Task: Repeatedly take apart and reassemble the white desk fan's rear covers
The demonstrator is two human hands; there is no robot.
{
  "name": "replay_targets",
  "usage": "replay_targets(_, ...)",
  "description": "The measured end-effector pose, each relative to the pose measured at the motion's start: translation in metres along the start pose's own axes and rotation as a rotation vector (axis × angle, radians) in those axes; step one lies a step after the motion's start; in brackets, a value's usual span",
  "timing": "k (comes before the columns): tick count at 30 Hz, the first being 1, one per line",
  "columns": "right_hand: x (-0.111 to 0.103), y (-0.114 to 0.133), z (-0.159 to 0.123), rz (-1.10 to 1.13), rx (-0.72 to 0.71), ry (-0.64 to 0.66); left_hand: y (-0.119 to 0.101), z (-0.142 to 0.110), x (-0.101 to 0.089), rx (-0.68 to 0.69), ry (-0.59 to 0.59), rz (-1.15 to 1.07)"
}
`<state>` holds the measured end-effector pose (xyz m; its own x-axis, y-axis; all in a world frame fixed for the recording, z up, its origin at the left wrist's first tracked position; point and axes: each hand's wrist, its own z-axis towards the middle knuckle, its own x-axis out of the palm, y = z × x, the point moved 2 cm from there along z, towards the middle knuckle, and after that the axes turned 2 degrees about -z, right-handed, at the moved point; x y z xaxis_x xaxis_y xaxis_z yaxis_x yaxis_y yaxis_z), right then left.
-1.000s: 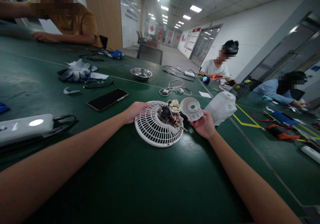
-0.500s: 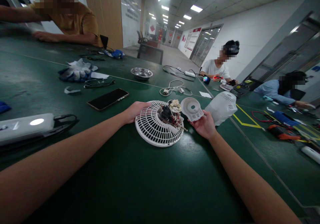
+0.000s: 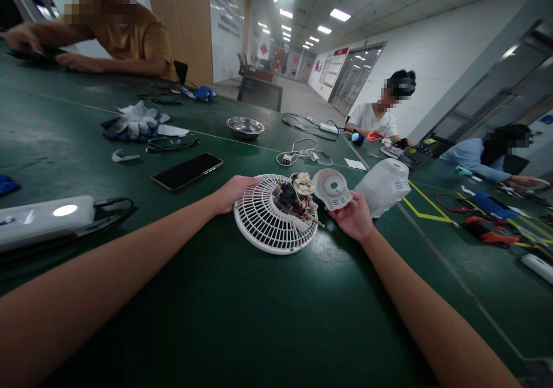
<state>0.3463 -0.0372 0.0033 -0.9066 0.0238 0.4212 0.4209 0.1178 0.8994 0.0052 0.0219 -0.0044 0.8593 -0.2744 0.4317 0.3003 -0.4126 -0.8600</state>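
Left hand (image 3: 233, 195): clasped on the far left rim of a round, white plastic slatted grille (image 3: 265, 218), centrally placed over the dark green surface (image 3: 242, 319). A black motor (image 3: 287, 198) with exposed wires and a cream-coloured bundle (image 3: 303, 183) sits at the grille's right side. Right hand (image 3: 355, 218): fingers clasped on the lower edge of a rounded, off-white plastic vented cover (image 3: 343, 196), held just beside the motor. A cloudy white plastic housing (image 3: 382, 189) stands beyond this hand; a black rectangular phone (image 3: 188, 172) lies left of the grille.
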Motion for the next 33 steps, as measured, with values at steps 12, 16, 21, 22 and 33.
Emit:
replay_targets(12,-0.001,-0.0005,0.0008,-0.002,-0.001,-0.008,0.0012,0.0011,0.0008,0.017,0.001,-0.024)
replay_targets(16,-0.0004,-0.0004,0.0003,0.002,0.002,-0.015,0.003,0.004,-0.0016,0.022,0.006,-0.022)
replay_targets(21,0.0002,0.0003,-0.0001,0.005,0.005,-0.024,0.0034,0.0049,-0.0025,0.026,0.009,-0.012)
replay_targets(22,0.0005,0.0005,-0.0003,0.004,0.006,-0.024,0.0032,0.0046,-0.0023,0.022,0.007,-0.01)
replay_targets(33,0.0016,0.0,-0.0019,-0.015,-0.005,-0.023,0.0018,0.0006,-0.0008,0.016,0.015,0.001)
